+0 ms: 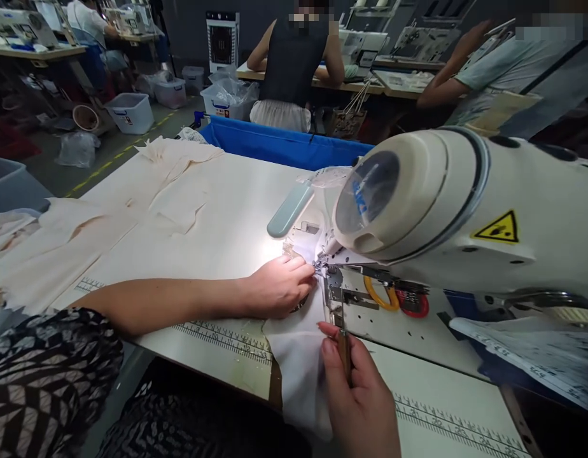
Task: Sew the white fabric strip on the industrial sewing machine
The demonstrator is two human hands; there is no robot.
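A piece of thin white fabric (301, 362) lies under the sewing machine (418, 191) and hangs over the table's front edge. My left hand (279, 286) rests on the fabric close to the presser foot (319, 264), with its fingertips closed on the cloth there. My right hand (358, 388) is nearer to me, at the fabric's right edge. Its fingers close round a slim brown-handled tool (343, 350) with a metal end pointing towards the machine; its exact kind does not show. Part of the needle area is hidden by my left fingers.
Pale cut fabric pieces (98, 222) spread over the left of the white table (217, 216). Yellow-handled scissors (380, 294) and a red round item (413, 302) lie under the machine arm. A blue cloth bin (279, 140) borders the back. Other people sit working beyond.
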